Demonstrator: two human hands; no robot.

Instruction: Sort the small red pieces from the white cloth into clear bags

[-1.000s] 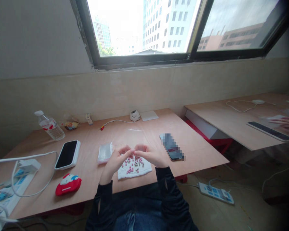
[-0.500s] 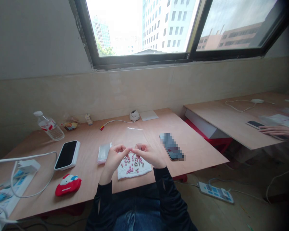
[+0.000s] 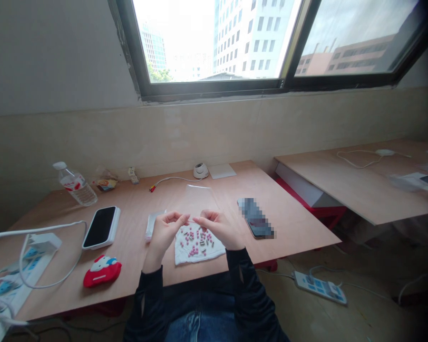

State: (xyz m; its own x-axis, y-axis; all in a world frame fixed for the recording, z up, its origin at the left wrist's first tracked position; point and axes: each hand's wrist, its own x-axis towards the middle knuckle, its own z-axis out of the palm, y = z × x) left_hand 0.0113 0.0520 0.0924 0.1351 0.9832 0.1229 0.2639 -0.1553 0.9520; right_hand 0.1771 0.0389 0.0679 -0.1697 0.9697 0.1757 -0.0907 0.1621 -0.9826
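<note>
Left hand (image 3: 163, 237), right hand (image 3: 218, 229) above scattered pink pills (image 3: 197, 242)

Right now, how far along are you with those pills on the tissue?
Little looks finished: no pills show inside the clear plastic bag. In hand: the left hand and right hand pinch that bag near its edge. Left: the pink and grey pills lying spread on the white tissue.
</note>
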